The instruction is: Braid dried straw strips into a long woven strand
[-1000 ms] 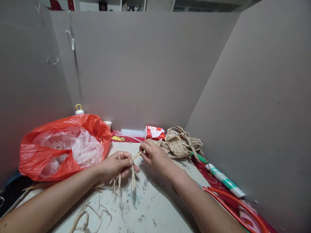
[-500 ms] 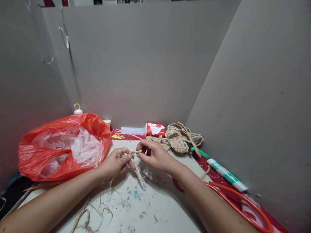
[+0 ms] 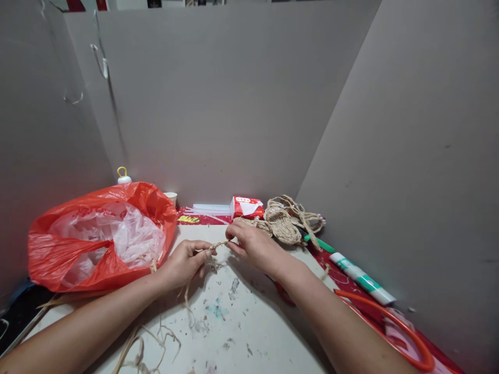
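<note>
A short length of braided straw cord (image 3: 219, 244) stretches between my two hands above the white board. My left hand (image 3: 186, 263) is closed, pinching the cord's left part between thumb and fingers. Loose pale strands (image 3: 187, 296) trail below that hand. My right hand (image 3: 253, 246) is closed too, its thumb and fingertips gripping the cord's other end. Just beyond my right hand lie coils of braided straw cord (image 3: 286, 223).
A red plastic bag (image 3: 47, 249) with a clear liner stands at left. Loose straw strands (image 3: 136, 350) lie in front. Behind are a tissue pack (image 3: 237, 208) and a paper cup (image 3: 171, 197). At right lie a green-and-white tube (image 3: 362, 278) and an orange hose (image 3: 421, 345).
The cord has been drawn out straighter between my hands. The loose strands that hung below the fingers towards the right no longer show there. My right hand has shifted slightly right.
</note>
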A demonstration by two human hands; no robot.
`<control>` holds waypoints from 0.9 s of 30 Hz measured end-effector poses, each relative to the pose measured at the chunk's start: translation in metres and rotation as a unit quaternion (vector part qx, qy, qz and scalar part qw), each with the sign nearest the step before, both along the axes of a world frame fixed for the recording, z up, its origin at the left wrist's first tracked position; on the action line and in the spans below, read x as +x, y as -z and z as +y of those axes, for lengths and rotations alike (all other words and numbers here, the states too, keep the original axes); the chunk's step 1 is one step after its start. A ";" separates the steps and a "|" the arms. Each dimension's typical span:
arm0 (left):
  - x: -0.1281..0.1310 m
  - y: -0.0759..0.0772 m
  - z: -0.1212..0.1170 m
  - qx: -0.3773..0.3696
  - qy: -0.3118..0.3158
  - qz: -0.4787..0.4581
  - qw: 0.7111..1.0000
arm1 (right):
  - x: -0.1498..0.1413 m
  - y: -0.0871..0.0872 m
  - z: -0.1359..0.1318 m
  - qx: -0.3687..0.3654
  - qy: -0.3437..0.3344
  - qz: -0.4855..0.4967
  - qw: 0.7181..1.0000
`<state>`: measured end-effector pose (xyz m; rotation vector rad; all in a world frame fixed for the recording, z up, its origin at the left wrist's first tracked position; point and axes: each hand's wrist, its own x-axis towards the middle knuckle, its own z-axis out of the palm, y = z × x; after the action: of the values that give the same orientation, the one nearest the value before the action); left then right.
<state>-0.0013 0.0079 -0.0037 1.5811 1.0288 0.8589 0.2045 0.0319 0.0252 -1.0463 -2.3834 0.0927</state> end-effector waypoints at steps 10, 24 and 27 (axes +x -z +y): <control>0.003 -0.011 -0.004 -0.090 0.005 -0.097 0.991 | -0.005 -0.008 -0.004 0.006 -0.013 0.073 0.997; 0.002 -0.010 -0.005 -0.171 0.132 -0.167 0.962 | -0.023 -0.016 -0.020 -0.061 -0.031 0.202 0.977; 0.004 -0.012 -0.009 -0.187 0.146 -0.187 0.953 | -0.031 -0.017 -0.029 -0.154 -0.063 0.243 0.956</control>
<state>0.0027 -0.0015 0.0080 1.1547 0.6215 0.6769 0.1732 0.0033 0.0425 -0.8755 -2.0133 0.7051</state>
